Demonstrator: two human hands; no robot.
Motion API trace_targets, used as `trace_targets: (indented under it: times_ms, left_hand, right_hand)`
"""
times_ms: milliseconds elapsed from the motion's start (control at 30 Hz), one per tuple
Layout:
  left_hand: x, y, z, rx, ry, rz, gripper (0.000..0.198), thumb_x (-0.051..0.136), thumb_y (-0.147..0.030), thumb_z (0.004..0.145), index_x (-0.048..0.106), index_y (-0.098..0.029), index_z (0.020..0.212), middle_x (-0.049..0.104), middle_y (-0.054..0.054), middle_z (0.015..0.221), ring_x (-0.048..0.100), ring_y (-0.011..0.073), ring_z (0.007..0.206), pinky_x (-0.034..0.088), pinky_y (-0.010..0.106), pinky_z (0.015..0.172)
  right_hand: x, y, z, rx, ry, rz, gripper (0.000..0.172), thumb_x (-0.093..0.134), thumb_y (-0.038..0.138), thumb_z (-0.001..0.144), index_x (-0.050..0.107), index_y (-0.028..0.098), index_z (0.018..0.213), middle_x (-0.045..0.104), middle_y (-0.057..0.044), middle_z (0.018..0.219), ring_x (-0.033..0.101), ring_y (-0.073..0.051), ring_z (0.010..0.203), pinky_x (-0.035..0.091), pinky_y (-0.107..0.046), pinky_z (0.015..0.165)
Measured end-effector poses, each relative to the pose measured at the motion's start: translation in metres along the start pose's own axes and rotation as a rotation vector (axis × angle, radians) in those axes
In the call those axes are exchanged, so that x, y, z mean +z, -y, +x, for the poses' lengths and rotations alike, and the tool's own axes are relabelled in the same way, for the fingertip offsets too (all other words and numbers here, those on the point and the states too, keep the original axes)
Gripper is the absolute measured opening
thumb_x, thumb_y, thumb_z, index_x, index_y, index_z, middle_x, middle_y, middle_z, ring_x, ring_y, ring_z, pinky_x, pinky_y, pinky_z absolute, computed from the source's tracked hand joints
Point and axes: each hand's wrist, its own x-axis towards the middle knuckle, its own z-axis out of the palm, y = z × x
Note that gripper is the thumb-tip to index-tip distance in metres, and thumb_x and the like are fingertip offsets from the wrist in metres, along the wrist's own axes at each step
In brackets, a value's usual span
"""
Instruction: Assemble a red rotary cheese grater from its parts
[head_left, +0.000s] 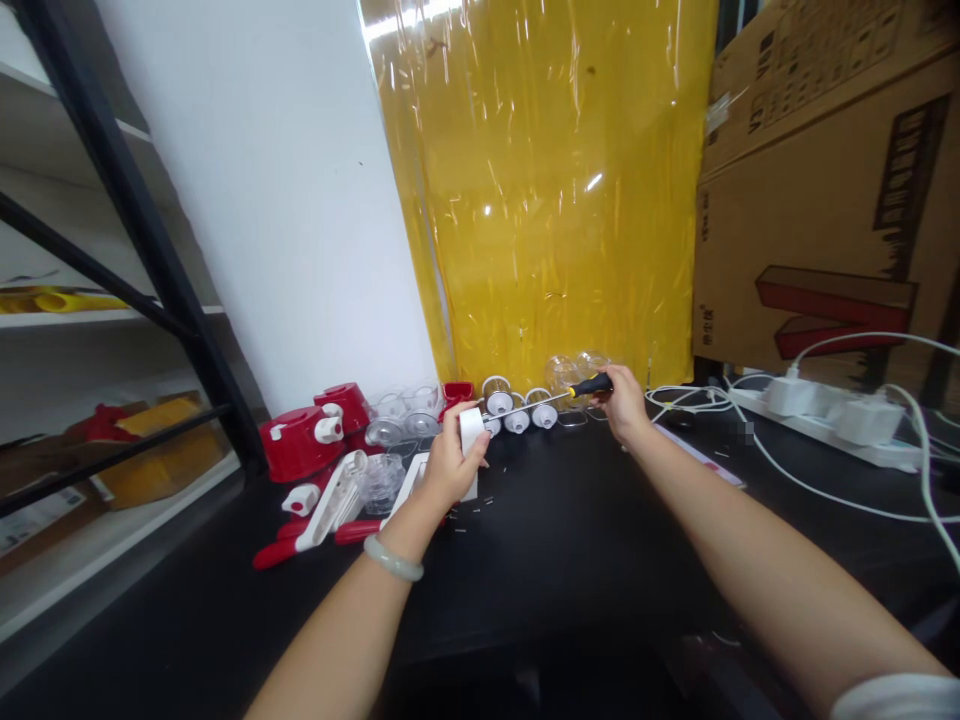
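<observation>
My left hand (448,462) is closed around a small white plastic part (471,428), held just above the black table (570,540). My right hand (621,400) grips a screwdriver (576,390) by its black and yellow handle. The metal shaft runs left, and its tip meets the white part. A pale bangle sits on my left wrist. Small loose bits that look like screws lie scattered on the table under the hands.
Red and white plastic parts (315,440) and clear round pieces (401,420) lie at the left. Three small white wheels (517,410) stand behind. A white power strip (825,420) with plugs and cables lies at the right, below cardboard boxes (825,200). Yellow film (547,190) hangs at the back.
</observation>
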Motion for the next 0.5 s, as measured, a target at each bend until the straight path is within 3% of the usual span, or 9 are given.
trace_targets:
  times_ms: [267,500]
  left_hand:
    - [0.0001,0.0001,-0.0002,0.017,-0.015,-0.021,0.052,0.053,-0.042,0.095,0.040,-0.016,0.138,0.068,0.000,0.075,0.069,0.0181,0.058,0.055,0.032,0.068]
    - [-0.0015,0.0019,0.0025,-0.011,-0.028,0.048,0.052,0.057,-0.041,0.094,0.042,-0.017,0.138,0.068,-0.001,0.072,0.069,0.0191,0.057,0.054,0.033,0.067]
  right_hand:
    - [0.0011,-0.0008,-0.0011,-0.019,-0.002,-0.091,0.029,0.068,0.048,0.077,0.056,0.022,0.082,0.056,0.007,0.058,0.048,-0.009,0.038,0.037,-0.020,0.034]
    - [-0.0009,-0.0010,-0.0035,-0.100,-0.020,-0.131,0.044,0.075,0.060,0.070,0.053,0.022,0.075,0.049,0.008,0.048,0.045,-0.008,0.033,0.031,-0.018,0.030]
